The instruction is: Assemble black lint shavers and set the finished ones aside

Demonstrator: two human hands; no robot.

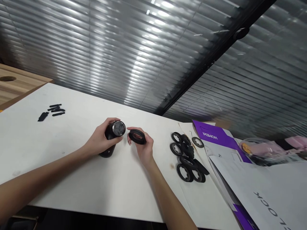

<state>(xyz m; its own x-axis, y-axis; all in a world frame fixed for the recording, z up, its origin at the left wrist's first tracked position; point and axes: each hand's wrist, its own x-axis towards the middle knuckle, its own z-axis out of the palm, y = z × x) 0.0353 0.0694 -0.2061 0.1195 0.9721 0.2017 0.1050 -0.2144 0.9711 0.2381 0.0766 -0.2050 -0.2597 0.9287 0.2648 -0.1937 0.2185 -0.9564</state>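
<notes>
My left hand (99,138) is wrapped round a black cylindrical device (107,150), tilted on the white table. Its round silvery end with small perforations faces up and toward me; I cannot tell what kind of device it is. Close by on the right, my right hand (145,148) grips a black ring (137,136) between thumb and fingers, held above the table and apart from the device. More black rings with notched inner edges (184,172) lie in a loose pile to the right of my right hand.
Several small flat black strips (57,109) lie at the table's far left. One thinner ring (198,142) is by the purple and white packaging (211,135) on the right. A pink bundle in clear plastic (261,148) sits beyond. Slatted metallic blinds (115,57) rise behind the white table (79,185).
</notes>
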